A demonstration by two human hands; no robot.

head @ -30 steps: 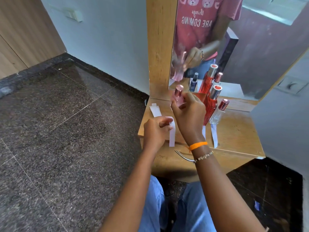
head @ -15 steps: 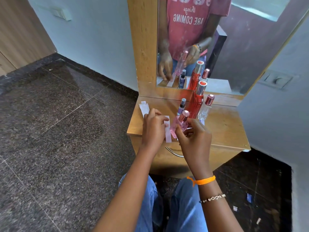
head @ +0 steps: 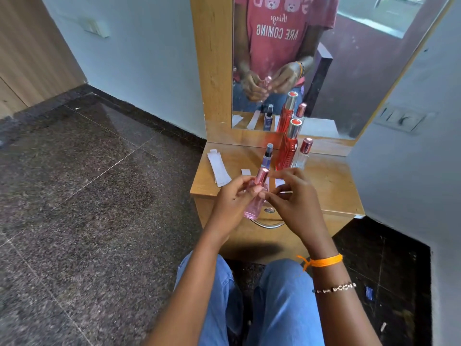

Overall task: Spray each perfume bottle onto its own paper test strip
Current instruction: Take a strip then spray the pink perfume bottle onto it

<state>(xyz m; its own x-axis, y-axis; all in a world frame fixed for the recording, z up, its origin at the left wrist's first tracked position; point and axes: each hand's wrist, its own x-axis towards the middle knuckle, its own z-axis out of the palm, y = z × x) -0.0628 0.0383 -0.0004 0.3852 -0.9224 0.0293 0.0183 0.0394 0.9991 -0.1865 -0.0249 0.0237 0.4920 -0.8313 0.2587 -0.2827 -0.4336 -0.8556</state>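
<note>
Pink perfume bottle [head: 257, 196] sits tilted between both hands, above the front edge of the wooden vanity shelf [head: 331, 186]; its rose-metallic cap points up and away toward the mirror [head: 324, 58], base toward the person.

Left hand [head: 232, 203]: fingers curled round the bottle's glass body from the left, thumb across the front just below the cap. Grip firm, bottle lifted clear of the shelf.

Right hand [head: 291, 201]: fingers partly curled, fingertips meeting the bottle's upper body just under the cap from the right. Whether they pinch it or only touch it, cannot tell.

Both forearms reach forward from the lap, wrists near level, palms turned inward toward each other.

On the shelf behind the hands: small blue spray bottle [head: 267, 157], tall red bottle [head: 288, 148], clear bottle with pink cap [head: 302, 154], standing close together. White paper test strips [head: 219, 168] lie at the shelf's left side; one short strip [head: 245, 171] lies just behind the left hand.
</note>
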